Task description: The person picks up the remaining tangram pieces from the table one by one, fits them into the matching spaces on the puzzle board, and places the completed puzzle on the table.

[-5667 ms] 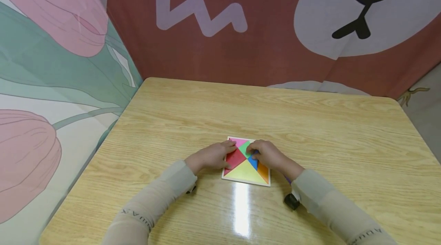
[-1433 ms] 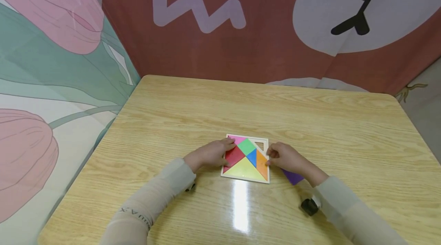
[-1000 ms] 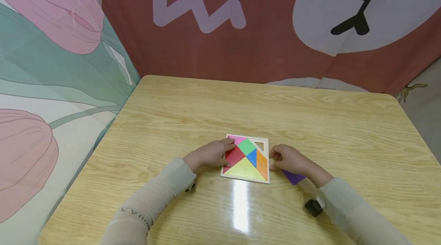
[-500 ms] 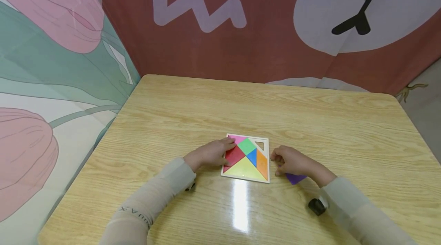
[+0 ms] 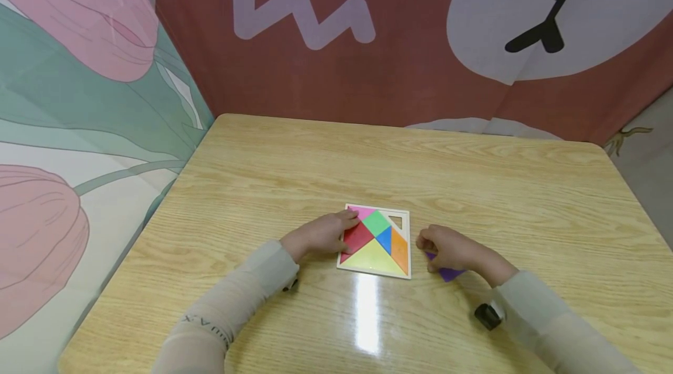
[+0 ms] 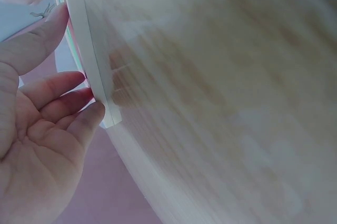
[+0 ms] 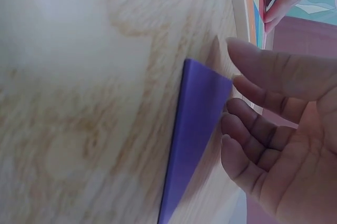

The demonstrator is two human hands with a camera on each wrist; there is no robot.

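A square tangram tray (image 5: 374, 274) with a pale frame lies on the table. In it sit pink (image 5: 360, 212), green (image 5: 377, 223), red (image 5: 359, 238), yellow (image 5: 374, 257), blue (image 5: 385, 239) and orange (image 5: 399, 251) pieces. Its far right corner shows the bare base with a triangular cutout. The fingertips of my left hand (image 5: 321, 235) rest on the tray's left side, over the red and pink pieces. Right of the tray, a purple triangle (image 7: 197, 113) lies flat on the table. My right hand (image 5: 452, 247) hovers over it, fingers loosely bent, a fingertip close to one corner; contact is unclear.
The wood-grain table (image 5: 294, 169) reaches back to a brown printed cloth (image 5: 326, 87). A flower-print cloth (image 5: 121, 99) hangs along the left. A dark wrist device (image 5: 488, 317) sits under the right cuff. Glare (image 5: 367, 315) lies on the near tabletop.
My right hand has left the tray's far right corner and shifted right and nearer, to over the purple triangle. My left hand stays on the tray.
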